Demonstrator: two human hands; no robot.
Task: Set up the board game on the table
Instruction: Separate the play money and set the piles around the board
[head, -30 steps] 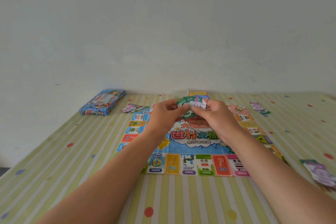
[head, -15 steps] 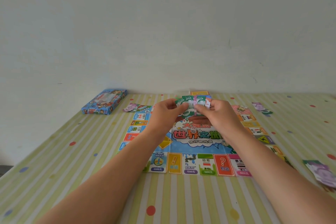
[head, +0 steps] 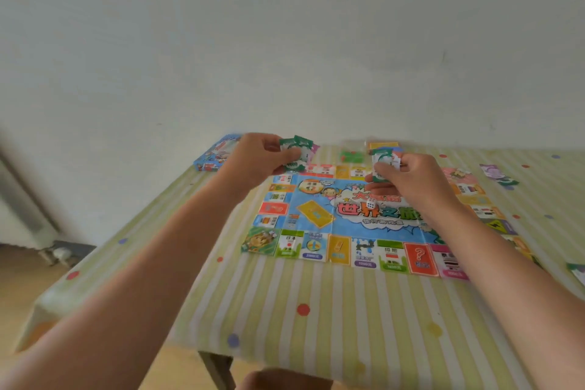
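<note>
Our left hand pinches green paper play-money notes, our right hand grips a second green bundle; we see the colourful paper game board flat below them on the striped bench.

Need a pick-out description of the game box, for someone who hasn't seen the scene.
Start at the striped table, where the game board lies spread out. Past the board's far left corner, by the wall, sits the game box. It is blue, flat and the only box, unlike the loose paper notes nearby.
</note>
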